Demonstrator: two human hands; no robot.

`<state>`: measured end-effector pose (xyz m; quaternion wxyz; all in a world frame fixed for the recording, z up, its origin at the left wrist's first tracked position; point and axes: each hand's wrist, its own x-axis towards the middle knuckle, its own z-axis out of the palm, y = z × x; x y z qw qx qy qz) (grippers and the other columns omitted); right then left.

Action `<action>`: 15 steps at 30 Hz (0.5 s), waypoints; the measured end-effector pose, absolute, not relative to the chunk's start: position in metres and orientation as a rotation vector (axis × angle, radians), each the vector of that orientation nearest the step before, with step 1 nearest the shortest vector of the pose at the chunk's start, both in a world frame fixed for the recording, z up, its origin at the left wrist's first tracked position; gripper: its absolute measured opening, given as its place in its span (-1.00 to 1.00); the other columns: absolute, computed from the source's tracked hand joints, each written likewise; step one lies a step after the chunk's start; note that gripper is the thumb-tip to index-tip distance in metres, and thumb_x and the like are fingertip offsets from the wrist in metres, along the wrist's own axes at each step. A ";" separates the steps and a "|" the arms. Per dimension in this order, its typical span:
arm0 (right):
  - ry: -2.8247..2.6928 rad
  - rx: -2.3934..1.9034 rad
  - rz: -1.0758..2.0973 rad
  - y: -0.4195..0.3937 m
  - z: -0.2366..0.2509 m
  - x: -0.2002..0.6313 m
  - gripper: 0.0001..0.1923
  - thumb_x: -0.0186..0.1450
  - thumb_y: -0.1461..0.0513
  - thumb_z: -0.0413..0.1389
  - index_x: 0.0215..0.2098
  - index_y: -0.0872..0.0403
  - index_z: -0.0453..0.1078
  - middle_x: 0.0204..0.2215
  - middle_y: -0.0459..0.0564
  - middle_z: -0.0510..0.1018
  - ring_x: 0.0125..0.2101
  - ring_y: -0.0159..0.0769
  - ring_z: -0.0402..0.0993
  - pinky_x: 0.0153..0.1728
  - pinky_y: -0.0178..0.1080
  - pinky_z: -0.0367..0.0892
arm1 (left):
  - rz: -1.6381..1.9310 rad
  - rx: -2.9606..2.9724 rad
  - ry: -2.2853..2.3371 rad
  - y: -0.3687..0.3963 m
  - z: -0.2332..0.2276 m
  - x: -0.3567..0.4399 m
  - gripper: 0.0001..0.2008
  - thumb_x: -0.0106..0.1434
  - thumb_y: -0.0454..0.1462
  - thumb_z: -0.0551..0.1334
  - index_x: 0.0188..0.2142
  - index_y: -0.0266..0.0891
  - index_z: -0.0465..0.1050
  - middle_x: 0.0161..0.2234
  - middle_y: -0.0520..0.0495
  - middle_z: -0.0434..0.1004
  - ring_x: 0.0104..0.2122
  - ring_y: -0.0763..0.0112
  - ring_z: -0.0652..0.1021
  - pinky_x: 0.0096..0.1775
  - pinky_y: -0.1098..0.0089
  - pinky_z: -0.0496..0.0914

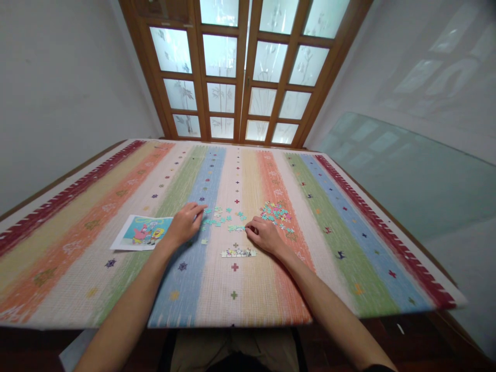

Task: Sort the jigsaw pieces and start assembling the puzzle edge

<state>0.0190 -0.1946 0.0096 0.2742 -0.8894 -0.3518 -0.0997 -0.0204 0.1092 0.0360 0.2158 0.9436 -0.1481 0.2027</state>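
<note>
My left hand [185, 223] lies palm down on the striped cloth [349, 232], fingers stretched toward loose teal puzzle pieces [219, 217] and touching the nearest ones. My right hand [264, 233] rests with curled fingers beside a small joined teal group of pieces [236, 228], fingertips at its edge; whether it grips a piece is unclear. A short assembled strip of pieces [238, 252] lies just in front of my right hand. A pile of mixed pink and teal pieces [277, 213] sits behind my right hand.
A cartoon reference picture [141, 232] lies left of my left hand. The table is covered by the striped cloth. A wooden glazed door [240, 72] stands behind the table. A glass sheet [411, 175] leans on the right wall.
</note>
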 end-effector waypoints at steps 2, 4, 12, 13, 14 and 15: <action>-0.945 -2.390 -0.270 -0.195 0.009 0.019 -0.85 0.30 0.35 0.12 -0.36 0.07 0.53 -0.40 -0.04 0.55 -0.42 -0.34 0.42 -0.36 -0.31 0.21 | 0.585 2.624 -0.318 0.130 0.034 -0.016 -0.68 0.38 -0.29 0.04 -0.02 -0.17 0.52 -0.20 -0.15 0.49 -0.15 0.17 0.49 -0.02 0.17 0.42; -0.946 -2.385 -0.272 -0.195 0.009 0.019 -0.85 0.30 0.35 0.12 -0.35 0.07 0.53 -0.41 -0.04 0.54 -0.42 -0.34 0.42 -0.36 -0.31 0.20 | 0.572 2.658 -0.281 0.145 0.029 -0.014 -0.67 0.37 -0.29 0.03 -0.02 -0.22 0.53 -0.19 -0.18 0.49 -0.13 0.13 0.48 0.00 0.13 0.41; -0.949 -2.379 -0.253 -0.195 0.006 0.021 -0.85 0.30 0.36 0.12 -0.36 0.07 0.53 -0.41 -0.05 0.53 -0.41 -0.33 0.42 -0.34 -0.30 0.20 | 0.527 2.717 -0.268 0.144 0.017 -0.007 -0.71 0.31 -0.18 0.17 -0.06 -0.17 0.56 -0.17 -0.17 0.48 -0.12 0.10 0.43 0.03 0.08 0.37; -0.948 -2.378 -0.254 -0.195 0.006 0.021 -0.85 0.30 0.35 0.12 -0.35 0.07 0.53 -0.41 -0.05 0.53 -0.41 -0.33 0.42 -0.34 -0.30 0.20 | 0.529 2.711 -0.264 0.143 0.018 -0.005 -0.72 0.31 -0.18 0.17 -0.08 -0.17 0.57 -0.18 -0.16 0.48 -0.13 0.11 0.43 0.03 0.09 0.37; -0.947 -2.378 -0.257 -0.195 0.006 0.021 -0.85 0.30 0.35 0.12 -0.35 0.07 0.53 -0.40 -0.05 0.53 -0.41 -0.33 0.42 -0.35 -0.30 0.20 | 0.529 2.704 -0.261 0.143 0.019 -0.005 -0.73 0.31 -0.17 0.17 -0.10 -0.17 0.57 -0.19 -0.16 0.48 -0.13 0.12 0.43 0.03 0.09 0.37; -0.947 -2.377 -0.260 -0.195 0.006 0.021 -0.85 0.30 0.35 0.12 -0.35 0.07 0.53 -0.40 -0.05 0.54 -0.41 -0.33 0.42 -0.35 -0.30 0.20 | 0.526 2.695 -0.261 0.142 0.021 -0.005 -0.74 0.31 -0.17 0.17 -0.13 -0.18 0.57 -0.20 -0.15 0.48 -0.14 0.13 0.44 0.02 0.10 0.37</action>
